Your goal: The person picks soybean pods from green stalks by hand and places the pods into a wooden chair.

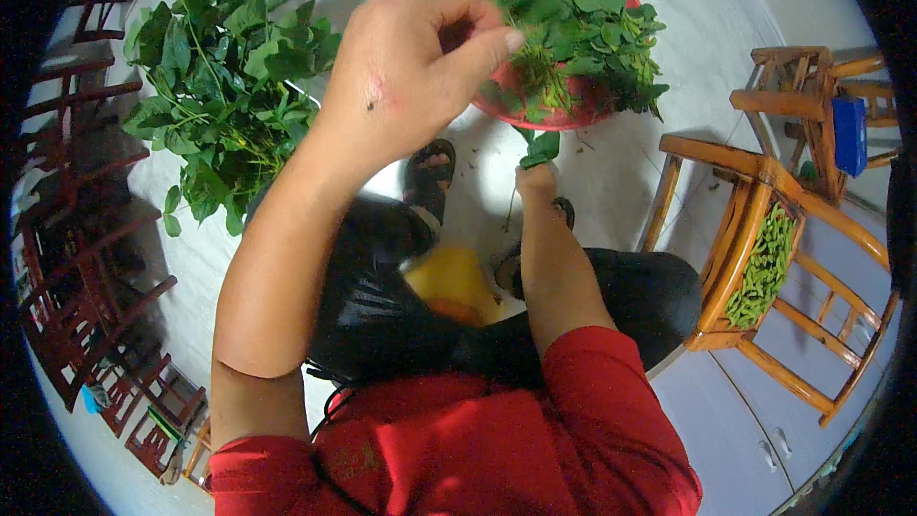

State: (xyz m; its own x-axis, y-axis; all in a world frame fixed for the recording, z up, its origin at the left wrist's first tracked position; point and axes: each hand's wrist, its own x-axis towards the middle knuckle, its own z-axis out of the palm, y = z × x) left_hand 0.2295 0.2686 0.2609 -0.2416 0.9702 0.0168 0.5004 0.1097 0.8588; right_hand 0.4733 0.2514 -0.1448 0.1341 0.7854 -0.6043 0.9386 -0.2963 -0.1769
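Note:
My left hand (411, 76) is raised high, thumb and fingertips brought together in a pinch. Whatever it may hold is hidden behind the fingers. Lower down, between my knees, my right hand (537, 182) is closed around a green leafy stem (543, 148); leaves stick up above the fist and a thin stalk hangs beside it. Beyond both hands a red basin (611, 113) is heaped with leafy bean plants (573, 33), their foliage spilling over the rim. Another big pile of leafy bean plants (229, 86) lies to the left of my raised forearm.
Green bean pods (764, 268) cover the seat of a wooden chair (721, 320) at my right. Behind it stands another wooden chair (793, 105) with a blue box (849, 134). Dark wooden furniture (91, 258) lines the left. A yellow object (451, 282) sits between my legs.

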